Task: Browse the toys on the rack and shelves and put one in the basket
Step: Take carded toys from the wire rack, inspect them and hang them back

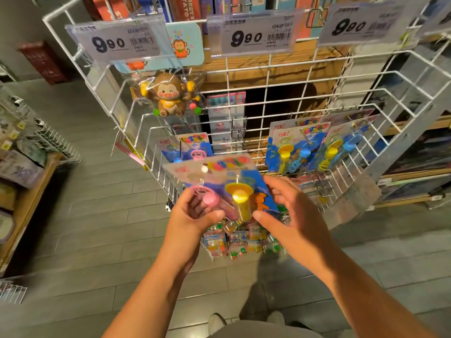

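Observation:
A carded toy pack [219, 181] with a pink and a yellow plastic piece under a clear blister sits in front of the white wire rack [280, 98]. My left hand [195, 215] grips its lower left end, thumb across the front. My right hand [285, 211] holds its right edge, fingers behind the card and thumb at the lower front. A packaged brown monkey toy [168, 93] hangs at the rack's upper left. Similar blue-carded packs [314, 147] hang on hooks to the right, and one more carded pack [188, 145] hangs just behind the held one. No basket is in view.
Three price tags reading 9.90 [256, 35] clip to the rack's top. Small packaged toys [239, 240] fill the lowest wire tray under my hands. A wooden shelf with goods [24, 172] stands at the left, more shelving [415, 167] at the right. Grey floor tiles [102, 215] lie below.

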